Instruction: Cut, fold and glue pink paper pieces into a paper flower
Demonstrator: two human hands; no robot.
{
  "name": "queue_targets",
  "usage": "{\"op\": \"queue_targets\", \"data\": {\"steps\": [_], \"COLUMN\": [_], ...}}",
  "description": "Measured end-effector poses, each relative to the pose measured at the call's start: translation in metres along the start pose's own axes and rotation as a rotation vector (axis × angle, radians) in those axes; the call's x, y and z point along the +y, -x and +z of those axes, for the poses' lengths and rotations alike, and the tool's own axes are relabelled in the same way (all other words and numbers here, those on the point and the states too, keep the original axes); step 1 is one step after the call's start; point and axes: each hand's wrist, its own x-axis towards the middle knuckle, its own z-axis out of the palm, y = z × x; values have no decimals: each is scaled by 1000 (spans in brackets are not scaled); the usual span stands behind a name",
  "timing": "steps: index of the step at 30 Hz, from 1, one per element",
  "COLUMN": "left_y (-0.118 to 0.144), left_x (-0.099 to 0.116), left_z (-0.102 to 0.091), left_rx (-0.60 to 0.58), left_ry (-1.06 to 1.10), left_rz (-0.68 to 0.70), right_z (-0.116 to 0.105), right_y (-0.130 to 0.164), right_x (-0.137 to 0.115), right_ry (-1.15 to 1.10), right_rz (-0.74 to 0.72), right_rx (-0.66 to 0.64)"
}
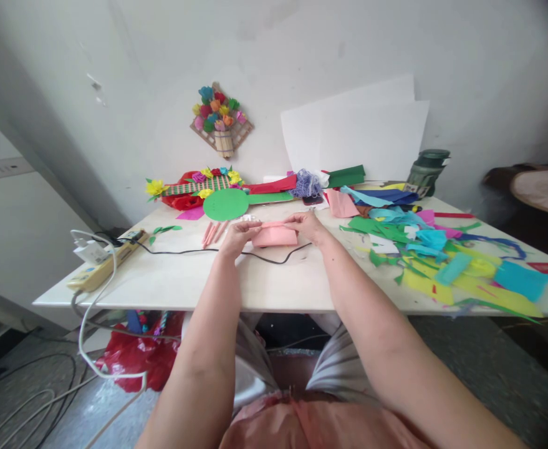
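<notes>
A small sheet of pink crepe paper [275, 236] is stretched between my two hands, just over the white table [184, 284]. My left hand [240, 237] pinches its far left corner. At the far right corner, my right hand [305, 226] pinches it the same way. The far edge between them looks rolled or folded over; fingertip detail is too small to make out. Several thin pink paper rolls [215, 233] lie left of my left hand. A black cable [274, 260] crosses the table on the near side of the paper.
A green paper fan shape [227, 204] lies behind my hands, near a decorated flower strip [201, 185]. Coloured paper scraps [423, 249] cover the right side, with a dark green bottle [427, 173] behind. A yellow power strip [108, 262] stands at the left edge.
</notes>
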Motion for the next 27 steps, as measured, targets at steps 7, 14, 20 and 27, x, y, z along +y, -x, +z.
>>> {"op": "queue_targets", "data": {"steps": [7, 14, 20, 27], "left_y": [-2, -1, -1, 5], "left_x": [-2, -1, 0, 10], "left_z": [-3, -1, -2, 1], "left_rx": [-5, 4, -14, 8], "left_ry": [21, 30, 15, -62], "left_rz": [24, 43, 65, 67], "right_z": [3, 6, 2, 0], "right_y": [5, 3, -2, -6], "right_x": [-5, -3, 8, 17], "right_ry": [-123, -127, 4, 123], "right_rz": [68, 55, 12, 14], "right_rx": [-50, 1, -82, -81]}}
